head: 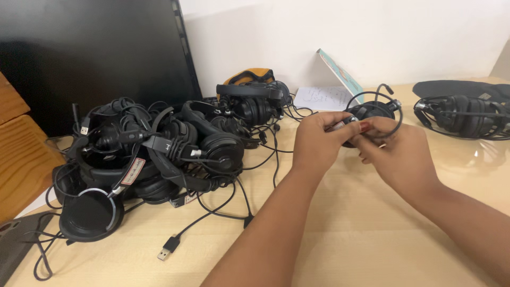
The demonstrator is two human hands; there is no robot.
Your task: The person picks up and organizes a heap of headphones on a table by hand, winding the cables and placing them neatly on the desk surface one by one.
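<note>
Seen from the head camera, both hands meet above the pale wooden surface (340,234), just in front of a black headset (372,110) that they hold between them. The left hand (316,143) has its fingertips pinched on a small silvery part of the headset, and the right hand (398,157) grips the same spot from the other side, so the fingertips of the two hands touch. A thin black cable (396,125) loops out from the headset and around the back of the right hand.

Left of the held headset lies a big tangled pile of black headsets (159,154) with their cords knotted together. A loose plug (169,248) on a black cord lies on the surface near the front of that pile. Behind the pile stands a dark monitor (90,48). Just behind the held headset, a sheet of white paper (319,98) lies against the wall with a teal card (340,74) leaning over it. Right of the held headset, well apart from it, another black headset (462,114) rests on the surface. At the far left of the pile a wooden box edge (21,159) shows.
</note>
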